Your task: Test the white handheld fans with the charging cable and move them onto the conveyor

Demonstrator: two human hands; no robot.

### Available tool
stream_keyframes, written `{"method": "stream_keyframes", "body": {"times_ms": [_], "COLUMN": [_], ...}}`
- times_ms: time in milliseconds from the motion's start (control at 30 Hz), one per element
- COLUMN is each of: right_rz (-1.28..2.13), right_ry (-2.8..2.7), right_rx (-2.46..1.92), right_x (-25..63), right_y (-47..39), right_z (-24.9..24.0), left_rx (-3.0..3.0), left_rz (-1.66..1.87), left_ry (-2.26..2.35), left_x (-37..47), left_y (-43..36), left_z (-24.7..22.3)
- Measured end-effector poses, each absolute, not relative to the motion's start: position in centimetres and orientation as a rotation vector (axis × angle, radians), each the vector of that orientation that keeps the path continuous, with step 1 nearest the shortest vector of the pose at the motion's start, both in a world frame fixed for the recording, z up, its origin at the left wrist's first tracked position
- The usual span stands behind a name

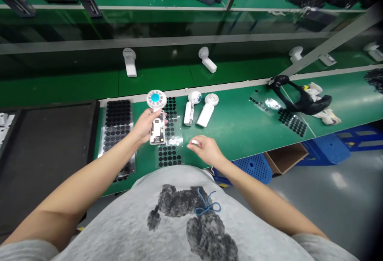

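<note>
Fan point(156, 98) is gripped by left fingers point(156, 114), white piece point(195, 142) by right fingers point(197, 148), over green bench point(239, 129) near carton point(284, 159).

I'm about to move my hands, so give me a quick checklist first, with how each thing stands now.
1. Left hand grips the held fan by its handle: ok.
2. Right hand pinches the small white piece: ok.
3. White cover over the held fan's handle face: not ok, inner parts show.
4. The two nearby fans on the green bench are clear of both hands: ok.
5. The small white piece is the right part: cannot tell, it is tiny and partly hidden by the fingers.
</note>
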State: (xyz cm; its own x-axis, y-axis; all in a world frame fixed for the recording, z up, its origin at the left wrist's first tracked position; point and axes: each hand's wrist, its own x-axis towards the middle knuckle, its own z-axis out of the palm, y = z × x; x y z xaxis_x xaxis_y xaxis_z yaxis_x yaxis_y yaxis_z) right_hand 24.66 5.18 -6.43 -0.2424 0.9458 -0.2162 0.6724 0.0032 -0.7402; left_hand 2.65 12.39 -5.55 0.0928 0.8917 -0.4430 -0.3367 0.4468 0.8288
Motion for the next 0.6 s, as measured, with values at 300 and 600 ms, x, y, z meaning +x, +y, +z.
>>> {"method": "stream_keyframes", "body": {"times_ms": [300,600], "right_rz": [1.038,1.081], "right_ry": [-2.170,-2.104], "right_rx": [-1.680,-1.748], "right_x": [20.0,19.5], "right_y": [5.1,5.5], "right_z": [-13.5,-13.5], "left_rx": [0.538,0.533], "left_rz": [0.994,1.029], "left_ry": [1.108,1.131], "left_x": [4.5,4.7], "left_y": [11.1,11.0], "left_z": [-14.1,-13.7]}}
